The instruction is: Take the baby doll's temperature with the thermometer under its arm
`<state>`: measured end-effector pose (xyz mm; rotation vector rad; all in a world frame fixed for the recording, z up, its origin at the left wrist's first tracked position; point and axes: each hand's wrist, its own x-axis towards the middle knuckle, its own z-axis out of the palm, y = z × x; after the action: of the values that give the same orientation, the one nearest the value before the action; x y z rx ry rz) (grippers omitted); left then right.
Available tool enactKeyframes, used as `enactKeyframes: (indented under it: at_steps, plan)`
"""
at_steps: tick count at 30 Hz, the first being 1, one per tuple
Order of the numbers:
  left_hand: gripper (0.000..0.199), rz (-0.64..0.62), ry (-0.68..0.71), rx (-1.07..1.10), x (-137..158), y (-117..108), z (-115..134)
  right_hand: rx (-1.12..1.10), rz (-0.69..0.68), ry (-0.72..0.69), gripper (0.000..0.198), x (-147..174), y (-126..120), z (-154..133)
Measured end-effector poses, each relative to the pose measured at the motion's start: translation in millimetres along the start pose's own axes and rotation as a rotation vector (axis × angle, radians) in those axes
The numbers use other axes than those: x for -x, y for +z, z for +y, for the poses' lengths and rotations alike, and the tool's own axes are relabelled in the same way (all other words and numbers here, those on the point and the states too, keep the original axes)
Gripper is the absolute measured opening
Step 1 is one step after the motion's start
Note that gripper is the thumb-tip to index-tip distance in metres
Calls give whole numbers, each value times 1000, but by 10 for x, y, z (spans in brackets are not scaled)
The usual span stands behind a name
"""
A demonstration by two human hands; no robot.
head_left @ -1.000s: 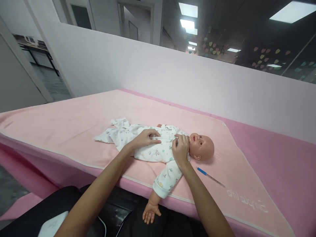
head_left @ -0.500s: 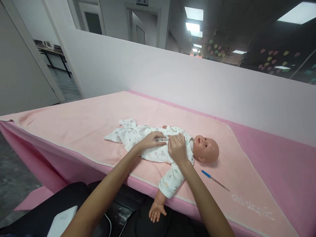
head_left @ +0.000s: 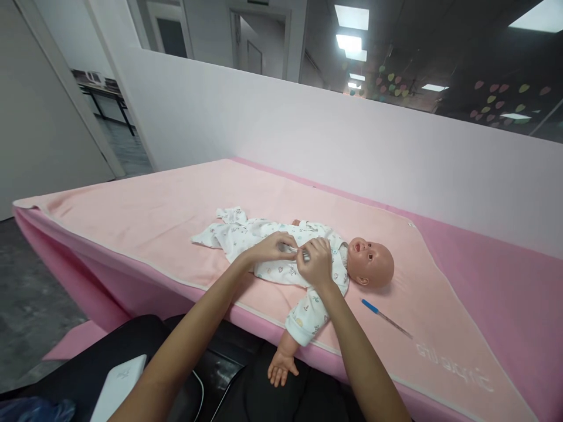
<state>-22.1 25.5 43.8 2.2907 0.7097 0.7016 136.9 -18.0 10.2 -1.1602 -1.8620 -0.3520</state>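
Observation:
A bald baby doll (head_left: 370, 262) lies on its back, dressed in a white printed romper (head_left: 277, 272), its head to the right. Over the chest, my left hand (head_left: 275, 246) is closed, thumb and fingers pinching the white fabric at the romper's front. Close beside it, my right hand (head_left: 317, 261) has curled fingers gripping the same front edge, fingertips nearly meeting the left ones. Whether a snap or tie lies between them is too small to tell. The doll's arm (head_left: 282, 366) hangs over the table's near edge.
A blue-handled thin stick (head_left: 370, 306) lies near the doll's head. Pale pink cloth (head_left: 145, 205) covers the table against a white wall (head_left: 264, 117). A white box-like device (head_left: 118, 390) rests at lower left on a dark surface, beside a white cable (head_left: 201, 392).
My fingertips have come closer together at the romper's front, the right fingers curling in more. The whole view has shifted slightly; the doll and stick stay put.

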Motion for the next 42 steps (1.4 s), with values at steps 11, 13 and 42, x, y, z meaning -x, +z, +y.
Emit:
enactKeyframes:
  at_steps: [11,13,42]
  plan:
    - [28,-31,-76,34,6,22,-21,-88,23,23,16,9,-2,10]
    - [28,-13,-100,10,9,28,-6,-62,42,55,15,10,2,5]
    - [5,138,68,-280,-30,179,-26,-65,16,53,18,-3,-32,14]
